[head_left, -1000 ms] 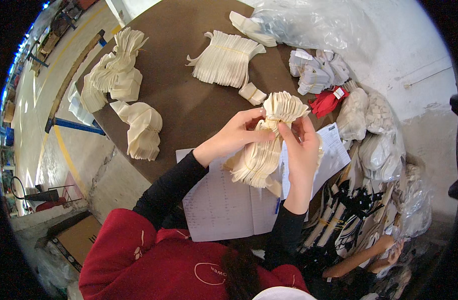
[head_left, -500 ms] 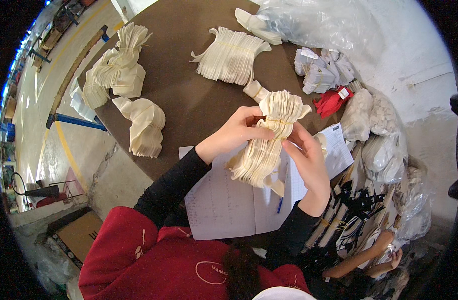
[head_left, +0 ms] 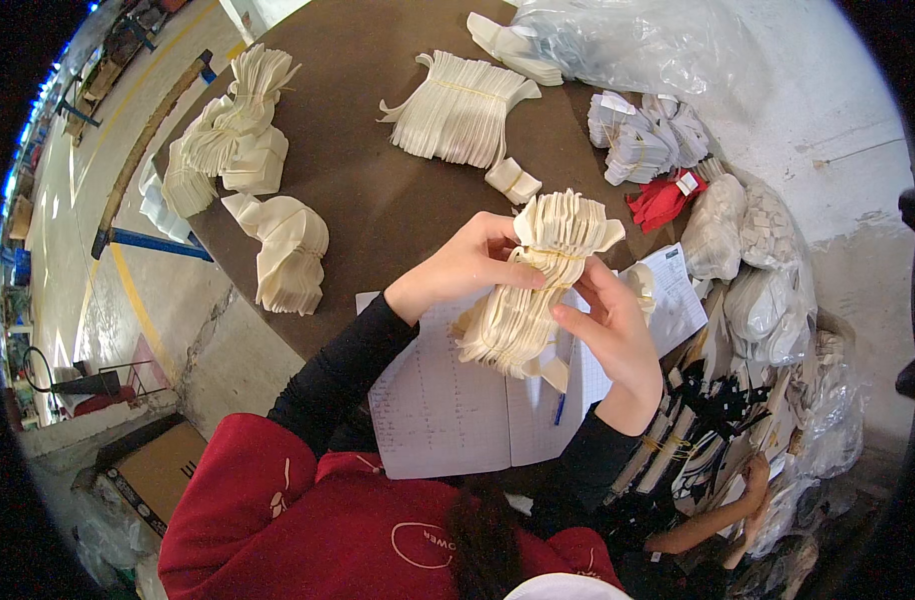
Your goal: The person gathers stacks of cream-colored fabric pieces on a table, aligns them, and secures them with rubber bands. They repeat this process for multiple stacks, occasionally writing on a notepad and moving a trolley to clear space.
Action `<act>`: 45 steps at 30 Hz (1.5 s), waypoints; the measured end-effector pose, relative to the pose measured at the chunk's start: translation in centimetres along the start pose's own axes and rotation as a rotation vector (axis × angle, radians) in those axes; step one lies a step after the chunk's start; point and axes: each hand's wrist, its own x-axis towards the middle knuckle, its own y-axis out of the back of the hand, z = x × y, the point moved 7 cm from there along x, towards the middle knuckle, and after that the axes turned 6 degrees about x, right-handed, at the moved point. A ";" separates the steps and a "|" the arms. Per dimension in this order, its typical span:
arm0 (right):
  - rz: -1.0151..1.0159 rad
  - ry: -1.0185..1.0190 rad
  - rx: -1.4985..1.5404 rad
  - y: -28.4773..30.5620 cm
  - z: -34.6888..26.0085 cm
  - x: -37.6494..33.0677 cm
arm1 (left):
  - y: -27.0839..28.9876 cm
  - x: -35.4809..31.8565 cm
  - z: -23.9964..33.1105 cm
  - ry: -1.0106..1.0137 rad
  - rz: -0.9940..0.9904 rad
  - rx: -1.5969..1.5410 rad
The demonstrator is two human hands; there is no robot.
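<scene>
Between my two hands is a bundle of cream fabric pieces [head_left: 518, 325], cinched at its middle by a thin yellowish band and held above an open notebook [head_left: 443, 410]. My left hand [head_left: 475, 262] grips its left side, thumb across the front. From the right, my right hand [head_left: 618, 318] closes on the same bundle, thumb and fingers near the band. A blue pen [head_left: 560, 408] lies on the notebook below. Just beyond the bundle, a small banded cream roll [head_left: 514, 181] rests on the brown table [head_left: 378, 215].
More cream bundles lie at the far middle [head_left: 461, 108], far left [head_left: 233, 130] and left [head_left: 283, 252]. Along the right are grey-white bundles [head_left: 646, 138], a red fabric piece [head_left: 668, 200] and plastic bags [head_left: 768, 310]. Another person's arm [head_left: 713, 520] reaches in at lower right.
Both hands still hold the bundle, which has tilted slightly; my right thumb has shifted a little left. The other person's hands have moved up and left among the stacks.
</scene>
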 end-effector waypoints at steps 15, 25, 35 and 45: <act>0.003 -0.004 0.078 -0.1 0.1 0.1 | 0.6 -0.2 -0.4 0.008 0.000 -0.014; 0.109 -0.013 0.015 0.2 0.3 0.7 | 0.9 0.0 -0.7 0.038 0.038 -0.072; 0.382 0.165 -0.108 2.0 0.1 0.6 | 1.5 0.4 -2.0 0.058 0.074 -0.110; 0.443 0.155 -0.159 1.7 -0.6 0.4 | 1.2 0.3 -1.5 0.035 0.064 -0.148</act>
